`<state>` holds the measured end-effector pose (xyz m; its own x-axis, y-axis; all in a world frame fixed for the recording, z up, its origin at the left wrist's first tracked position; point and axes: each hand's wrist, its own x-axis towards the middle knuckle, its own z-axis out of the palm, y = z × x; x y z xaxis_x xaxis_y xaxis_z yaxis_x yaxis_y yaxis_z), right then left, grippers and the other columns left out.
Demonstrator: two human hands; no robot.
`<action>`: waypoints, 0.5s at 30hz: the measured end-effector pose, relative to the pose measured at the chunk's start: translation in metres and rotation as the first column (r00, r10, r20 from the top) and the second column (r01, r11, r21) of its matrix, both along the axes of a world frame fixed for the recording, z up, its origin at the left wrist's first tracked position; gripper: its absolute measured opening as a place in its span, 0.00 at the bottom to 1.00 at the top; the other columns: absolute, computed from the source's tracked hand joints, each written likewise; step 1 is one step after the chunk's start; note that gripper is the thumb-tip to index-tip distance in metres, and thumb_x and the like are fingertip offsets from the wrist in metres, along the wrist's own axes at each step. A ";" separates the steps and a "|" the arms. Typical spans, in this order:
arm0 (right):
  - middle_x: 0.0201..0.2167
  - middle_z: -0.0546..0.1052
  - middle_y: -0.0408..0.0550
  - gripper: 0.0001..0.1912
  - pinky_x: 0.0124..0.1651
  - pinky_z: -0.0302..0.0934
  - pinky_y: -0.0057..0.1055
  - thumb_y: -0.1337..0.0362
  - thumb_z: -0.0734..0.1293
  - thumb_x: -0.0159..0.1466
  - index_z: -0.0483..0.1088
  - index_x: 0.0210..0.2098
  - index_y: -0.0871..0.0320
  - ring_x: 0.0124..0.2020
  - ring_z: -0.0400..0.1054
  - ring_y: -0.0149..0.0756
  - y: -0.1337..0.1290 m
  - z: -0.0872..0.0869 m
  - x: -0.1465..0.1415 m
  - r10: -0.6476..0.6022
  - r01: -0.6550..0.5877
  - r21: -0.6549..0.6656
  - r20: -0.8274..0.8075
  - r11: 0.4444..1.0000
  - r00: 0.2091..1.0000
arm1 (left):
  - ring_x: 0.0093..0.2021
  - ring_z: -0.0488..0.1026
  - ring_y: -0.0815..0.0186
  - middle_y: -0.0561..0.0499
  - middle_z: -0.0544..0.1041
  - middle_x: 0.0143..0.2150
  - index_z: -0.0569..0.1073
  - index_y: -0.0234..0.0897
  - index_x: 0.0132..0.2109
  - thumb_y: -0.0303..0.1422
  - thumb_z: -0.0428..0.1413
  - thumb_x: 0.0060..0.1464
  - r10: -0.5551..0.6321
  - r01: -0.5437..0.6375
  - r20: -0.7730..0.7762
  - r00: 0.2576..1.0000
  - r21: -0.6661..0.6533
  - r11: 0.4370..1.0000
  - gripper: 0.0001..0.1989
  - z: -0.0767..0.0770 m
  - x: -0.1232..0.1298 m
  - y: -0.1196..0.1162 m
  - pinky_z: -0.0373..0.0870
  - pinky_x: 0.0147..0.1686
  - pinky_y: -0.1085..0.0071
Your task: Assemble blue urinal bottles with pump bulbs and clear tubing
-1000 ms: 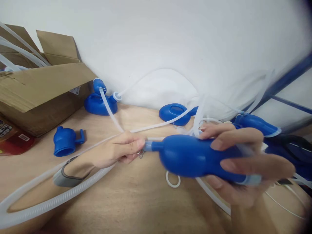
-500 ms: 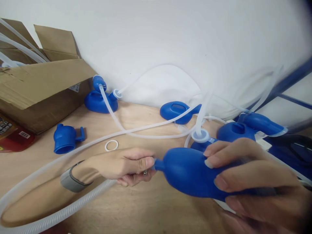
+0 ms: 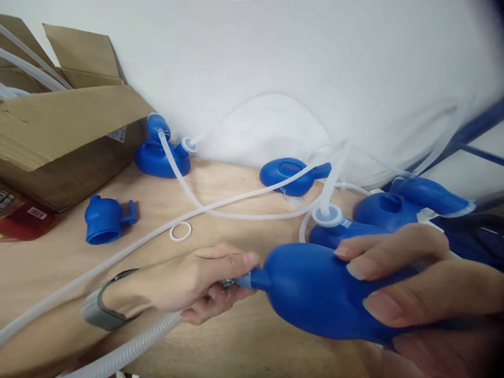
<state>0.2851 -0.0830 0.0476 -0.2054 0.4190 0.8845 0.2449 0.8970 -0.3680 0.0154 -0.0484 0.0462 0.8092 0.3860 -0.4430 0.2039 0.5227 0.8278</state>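
Observation:
My left hand [image 3: 212, 283], with a grey band on its wrist, is closed round the end of a translucent corrugated hose [image 3: 134, 344]. The hose end sits over the narrow spout of a blue plastic urinal head [image 3: 315, 289]. A small metal clip or clamp [image 3: 228, 284] shows between the left fingers, partly hidden. My right hand [image 3: 425, 283] grips the wide body of the blue head from the right, its fingertips pressed on top. The far end of that head is hidden behind the right hand.
A similar blue piece with a handle [image 3: 104, 219] and a white ring [image 3: 180, 231] lie on the wooden table [image 3: 220, 178]. Blue bottles with hoses [image 3: 161, 160] stand by the wall, and another bottle [image 3: 285, 176] lies mid-table. An open cardboard box [image 3: 66, 131] stands left.
Both hands and the blue head sit slightly lower in view. My left fingers have shifted, so the metal clip and more of the hose end at the spout now show.

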 end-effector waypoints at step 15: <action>0.24 0.73 0.47 0.11 0.34 0.74 0.48 0.62 0.73 0.67 0.73 0.28 0.52 0.30 0.73 0.44 0.013 0.015 -0.004 -0.054 0.050 -0.039 -0.124 0.998 0.991 | 0.27 0.62 0.69 0.54 0.67 0.29 0.73 0.38 0.37 0.56 0.44 0.71 0.123 -0.058 -0.078 0.989 0.564 0.823 0.28 0.011 -0.004 -0.003 0.63 0.28 0.70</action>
